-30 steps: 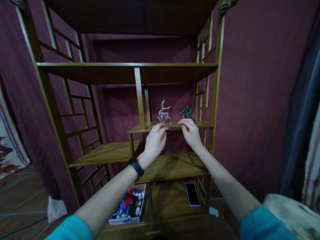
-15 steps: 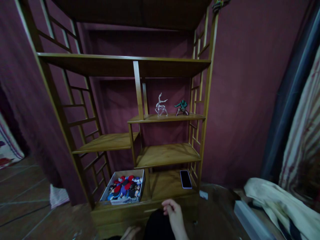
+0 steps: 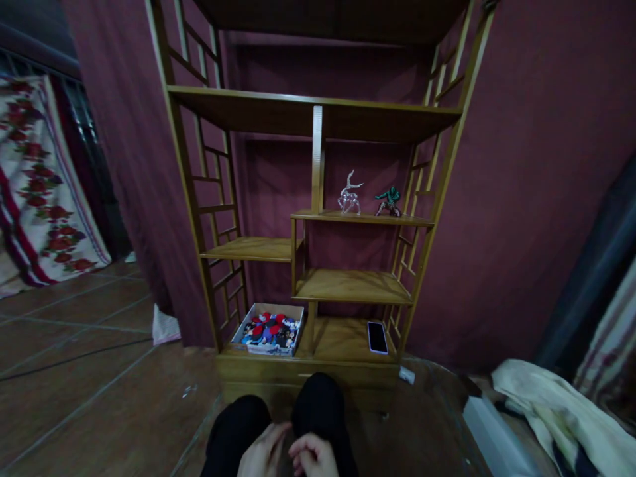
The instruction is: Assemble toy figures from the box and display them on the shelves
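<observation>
My left hand (image 3: 264, 453) and my right hand (image 3: 315, 456) are close together above my lap, at the bottom of the view. Loosely bent fingers show on both, and I see nothing held in either. On the low shelf beyond my knees stands an open cardboard box (image 3: 271, 352) full of small red, blue and black figures (image 3: 271, 331). To its right lies a phone (image 3: 377, 338), dark screen up. Higher up, a clear deer figurine (image 3: 350, 195) stands beside a green crouching figure (image 3: 389, 201).
The wooden shelf unit (image 3: 355, 286) stands before a dark red curtain. My knees (image 3: 318, 397) are close to its drawer front (image 3: 358, 375). A small white packet (image 3: 406, 375) lies by its right foot. Farther right are a pale cloth (image 3: 551, 391) and a long grey box (image 3: 491, 437).
The view has turned left and lifted, showing more floor on the left. My right hand has drawn back from the shelf front to my lap, near my left hand.
</observation>
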A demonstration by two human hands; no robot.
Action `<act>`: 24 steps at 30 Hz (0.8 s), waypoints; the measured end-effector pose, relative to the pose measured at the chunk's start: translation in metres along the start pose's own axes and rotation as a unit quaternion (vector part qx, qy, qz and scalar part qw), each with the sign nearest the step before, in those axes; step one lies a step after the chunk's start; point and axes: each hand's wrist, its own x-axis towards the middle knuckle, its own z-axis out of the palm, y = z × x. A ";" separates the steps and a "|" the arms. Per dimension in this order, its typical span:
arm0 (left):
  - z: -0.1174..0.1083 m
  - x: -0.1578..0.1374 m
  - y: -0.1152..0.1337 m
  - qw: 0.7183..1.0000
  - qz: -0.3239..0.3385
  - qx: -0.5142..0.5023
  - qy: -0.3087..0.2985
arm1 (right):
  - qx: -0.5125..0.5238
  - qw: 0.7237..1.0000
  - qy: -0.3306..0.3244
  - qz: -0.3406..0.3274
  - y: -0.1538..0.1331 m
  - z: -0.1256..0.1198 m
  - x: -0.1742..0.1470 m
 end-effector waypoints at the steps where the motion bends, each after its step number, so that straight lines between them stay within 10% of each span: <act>1: 0.000 -0.002 0.004 1.000 -0.007 -0.004 0.003 | 0.007 1.000 -0.002 -0.012 -0.002 -0.002 -0.004; 13: -0.030 0.001 0.007 0.997 -0.068 -0.018 0.044 | 0.179 0.982 -0.022 0.053 -0.017 -0.002 0.002; 24: -0.058 0.085 -0.067 0.973 -0.155 -0.058 0.158 | 0.215 0.971 -0.054 0.087 -0.053 0.018 0.102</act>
